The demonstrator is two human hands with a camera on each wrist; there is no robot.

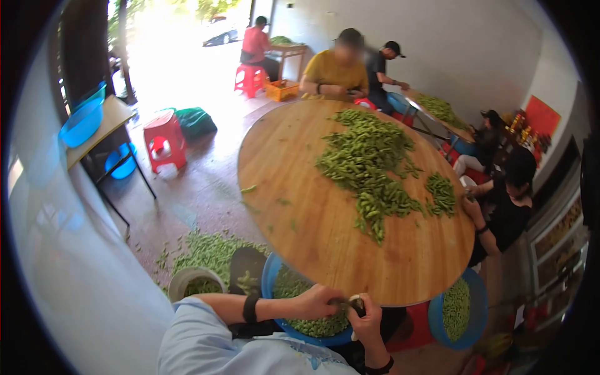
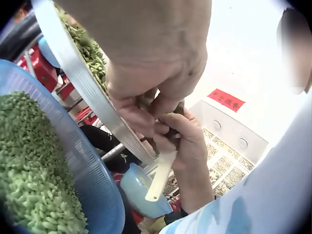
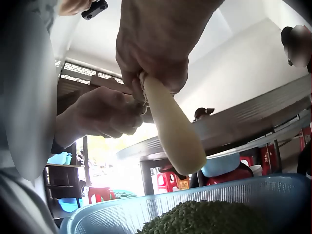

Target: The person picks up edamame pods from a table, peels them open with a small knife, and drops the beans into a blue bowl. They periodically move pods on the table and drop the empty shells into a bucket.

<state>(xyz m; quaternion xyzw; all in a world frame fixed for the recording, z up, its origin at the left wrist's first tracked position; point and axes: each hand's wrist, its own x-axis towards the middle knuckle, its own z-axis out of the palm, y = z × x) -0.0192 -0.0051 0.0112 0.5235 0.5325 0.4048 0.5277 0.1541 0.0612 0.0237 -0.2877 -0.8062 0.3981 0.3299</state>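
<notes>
Both hands meet just past the near edge of the round wooden table [image 1: 294,150], over a blue basket [image 1: 269,278] of shelled green beans [image 1: 315,325]. My right hand [image 1: 367,319] grips a tool by its cream-coloured handle [image 3: 173,129]; the working end is hidden by the fingers. Beside it, my left hand [image 1: 315,303] pinches a small green-brown bean pod [image 1: 339,300], mostly covered by the fingertips. The handle points down toward the basket in the right wrist view. A heap of green pods [image 1: 369,150] lies on the tabletop.
A second blue basket [image 1: 481,306] of beans stands at the right, near a person in black [image 1: 509,200]. Opposite sits a person in yellow [image 1: 337,75]. Discarded pods [image 1: 209,250] and a pale bucket [image 1: 181,281] are on the floor at left, with a red stool [image 1: 165,140] farther back.
</notes>
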